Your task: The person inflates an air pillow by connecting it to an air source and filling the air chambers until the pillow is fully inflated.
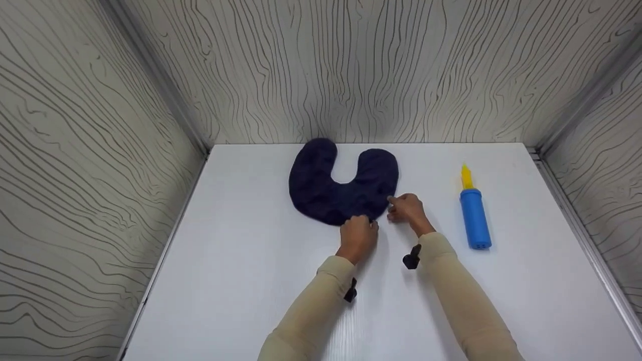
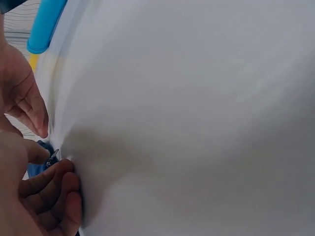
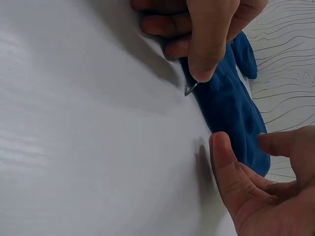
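Cushion: U-shaped dark blue cushion, lying flat on the white bench near its rear edge; opening of the U faces the rear wall; left lobe reaches the rear edge of the bench; surface slightly rumpled.
Metal pull: small metal pull at the cushion's near edge; partly hidden under the left thumb.
Left grip: bare hand at the near edge of the cushion; thumb and fingers curled, pinching the metal pull; back of the hand faces the head camera.
Right grip: bare hand at the lower right edge of the cushion, just beside the left one; thumb and forefinger spread, with a gap visible between their tips in the right wrist view; whether a fingertip touches the fabric cannot be told.
Pump: blue hand pump with yellow nozzle; lies on the bench to the right of the cushion, apart from both hands; nozzle points toward the rear wall.
Sleeves: beige sleeves on both forearms, cuffs ending at the wrists; black wrist devices show beside both cuffs.
Enclosure: pale walls with dark wood-grain lines; grey bars run along the corners.
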The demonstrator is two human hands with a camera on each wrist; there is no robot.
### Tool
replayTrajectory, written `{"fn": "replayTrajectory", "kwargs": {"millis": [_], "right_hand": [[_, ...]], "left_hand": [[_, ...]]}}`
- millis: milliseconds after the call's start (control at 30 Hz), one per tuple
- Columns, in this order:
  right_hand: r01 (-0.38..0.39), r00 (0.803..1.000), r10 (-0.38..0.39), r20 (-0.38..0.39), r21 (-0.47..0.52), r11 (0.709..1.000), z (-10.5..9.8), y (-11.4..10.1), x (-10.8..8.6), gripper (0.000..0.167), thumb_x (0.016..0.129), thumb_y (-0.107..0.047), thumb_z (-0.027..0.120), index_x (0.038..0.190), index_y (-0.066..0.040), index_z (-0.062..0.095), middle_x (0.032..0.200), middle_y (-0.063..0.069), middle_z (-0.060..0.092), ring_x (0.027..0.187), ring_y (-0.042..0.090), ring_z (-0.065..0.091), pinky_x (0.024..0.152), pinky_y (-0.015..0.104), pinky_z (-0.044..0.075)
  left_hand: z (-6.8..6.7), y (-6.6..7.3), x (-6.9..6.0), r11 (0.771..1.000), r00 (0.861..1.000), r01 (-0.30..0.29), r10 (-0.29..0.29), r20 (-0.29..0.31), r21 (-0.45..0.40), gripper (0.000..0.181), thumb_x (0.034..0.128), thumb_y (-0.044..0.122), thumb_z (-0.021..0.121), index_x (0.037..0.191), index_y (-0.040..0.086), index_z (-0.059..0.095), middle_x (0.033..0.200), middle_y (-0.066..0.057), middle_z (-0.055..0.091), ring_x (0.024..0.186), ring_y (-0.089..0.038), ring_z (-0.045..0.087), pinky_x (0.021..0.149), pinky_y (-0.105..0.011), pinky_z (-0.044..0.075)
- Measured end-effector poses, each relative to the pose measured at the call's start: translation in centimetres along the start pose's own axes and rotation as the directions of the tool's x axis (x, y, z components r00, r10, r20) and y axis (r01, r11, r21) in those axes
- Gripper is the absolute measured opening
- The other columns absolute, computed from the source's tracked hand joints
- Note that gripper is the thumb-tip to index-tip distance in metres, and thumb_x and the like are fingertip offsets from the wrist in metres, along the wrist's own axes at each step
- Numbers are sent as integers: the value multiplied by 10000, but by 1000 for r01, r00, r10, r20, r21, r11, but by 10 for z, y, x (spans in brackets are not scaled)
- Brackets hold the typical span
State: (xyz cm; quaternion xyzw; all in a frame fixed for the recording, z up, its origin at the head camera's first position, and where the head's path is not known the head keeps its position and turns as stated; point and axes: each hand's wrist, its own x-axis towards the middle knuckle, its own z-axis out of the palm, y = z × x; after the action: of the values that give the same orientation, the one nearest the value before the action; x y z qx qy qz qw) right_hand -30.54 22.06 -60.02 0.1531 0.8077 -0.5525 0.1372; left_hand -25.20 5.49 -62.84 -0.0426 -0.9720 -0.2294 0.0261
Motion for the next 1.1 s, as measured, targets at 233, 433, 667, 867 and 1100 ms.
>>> {"fn": "replayTrajectory", "kwargs": {"millis": [233,433,667,867,1100], "right_hand": [[-22,1000,22,2,41,999,11,1,4,399,1069,-285,610,1181,98,606,814,79,735,591,92,722,615,253,632],[-6,1000,6,8,63,998,16,2,4,237,1050,-210,640,1029,19,584,736,54,689,557,91,696,567,248,624],[20,1000,-21,10,59,998,16,1,2,164,1031,-120,653,1042,17,563,745,61,690,556,79,679,551,234,608],[32,999,-34,26,81,996,16,1,0,146,1029,-107,644,982,15,580,712,56,694,548,90,681,540,230,599],[22,999,-24,20,93,995,16,1,-1,138,1032,-102,640,1007,16,572,708,45,690,540,81,674,530,223,594]], "left_hand": [[9,1,6,998,999,29,-27,-26,63,390,1017,461,675,895,125,832,862,-92,811,801,-288,790,657,-453,622],[13,5,7,993,998,64,-61,-33,97,395,998,483,692,865,138,831,840,-79,808,790,-284,785,658,-445,617],[12,9,6,986,998,56,-51,-37,154,300,976,379,700,868,125,820,858,-73,809,805,-271,786,678,-433,627],[11,13,2,977,999,28,-18,-52,213,222,968,287,695,989,83,777,884,-86,798,799,-268,783,661,-421,638],[16,11,-2,955,991,-28,64,-116,294,322,974,260,708,1176,11,742,884,-84,802,776,-235,789,620,-377,639]]}}
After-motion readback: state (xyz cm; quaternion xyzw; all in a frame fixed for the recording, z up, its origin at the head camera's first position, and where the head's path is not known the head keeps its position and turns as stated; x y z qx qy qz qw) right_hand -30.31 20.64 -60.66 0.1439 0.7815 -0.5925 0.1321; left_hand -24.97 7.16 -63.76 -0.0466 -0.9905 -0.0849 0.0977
